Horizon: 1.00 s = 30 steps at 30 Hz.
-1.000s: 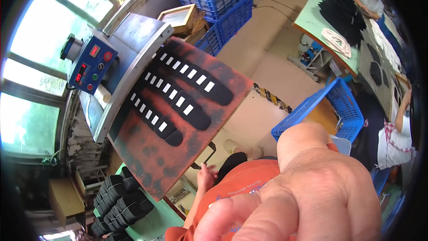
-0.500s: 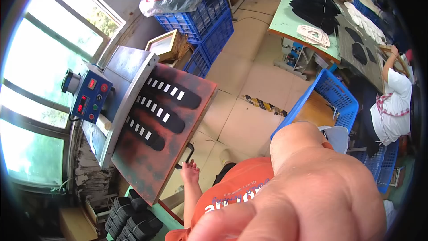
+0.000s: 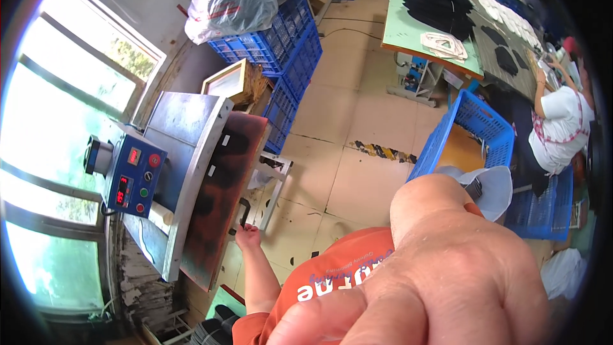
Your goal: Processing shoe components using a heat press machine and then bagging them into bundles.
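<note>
My left hand (image 3: 249, 236) touches the press handle (image 3: 246, 208), right hand (image 3: 456, 271) blocks some view (can't tell either grip); past the press (image 3: 182, 115), bags (image 3: 236, 3) top blue crates (image 3: 274, 45).

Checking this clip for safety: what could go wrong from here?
The left hand is at the black handle of the red board, which runs partly under the metal machine; that hand might get pinched if it slips between the two. The right hand, raised close to the camera, covers much of the lower right, so mishaps there could go unseen.
</note>
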Tool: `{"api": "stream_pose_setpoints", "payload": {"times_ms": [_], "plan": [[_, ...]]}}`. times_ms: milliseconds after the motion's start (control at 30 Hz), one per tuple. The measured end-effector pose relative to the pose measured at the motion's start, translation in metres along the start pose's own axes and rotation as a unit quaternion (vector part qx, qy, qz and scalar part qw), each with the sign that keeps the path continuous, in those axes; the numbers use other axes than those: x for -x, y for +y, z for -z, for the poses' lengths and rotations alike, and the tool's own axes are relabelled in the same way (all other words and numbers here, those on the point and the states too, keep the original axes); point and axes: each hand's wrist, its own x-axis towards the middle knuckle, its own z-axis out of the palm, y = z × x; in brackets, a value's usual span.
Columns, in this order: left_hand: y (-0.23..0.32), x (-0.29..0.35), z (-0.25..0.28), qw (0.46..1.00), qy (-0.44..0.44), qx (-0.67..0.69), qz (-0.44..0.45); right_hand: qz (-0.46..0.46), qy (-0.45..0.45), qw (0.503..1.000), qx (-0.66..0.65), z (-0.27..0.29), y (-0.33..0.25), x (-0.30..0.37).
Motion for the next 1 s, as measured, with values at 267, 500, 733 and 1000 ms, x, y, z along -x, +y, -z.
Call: {"api": "stream_pose_setpoints", "payload": {"times_ms": [267,500,733,1000], "plan": [[0.087,-0.061,-0.037,0.999,-0.019,-0.019,0.036,0.036,0.078,0.992,0.096,-0.011,0.042,-0.033],[0.106,-0.089,-0.052,0.999,0.004,-0.050,0.023,0.072,0.121,0.979,0.149,-0.001,0.077,-0.038],[0.106,-0.092,-0.040,0.998,-0.004,-0.059,-0.004,0.081,0.163,0.970,0.164,-0.045,0.077,0.003],[0.130,-0.165,0.007,0.982,-0.073,-0.174,-0.003,0.095,0.159,0.967,0.176,-0.004,0.068,-0.064]]}}
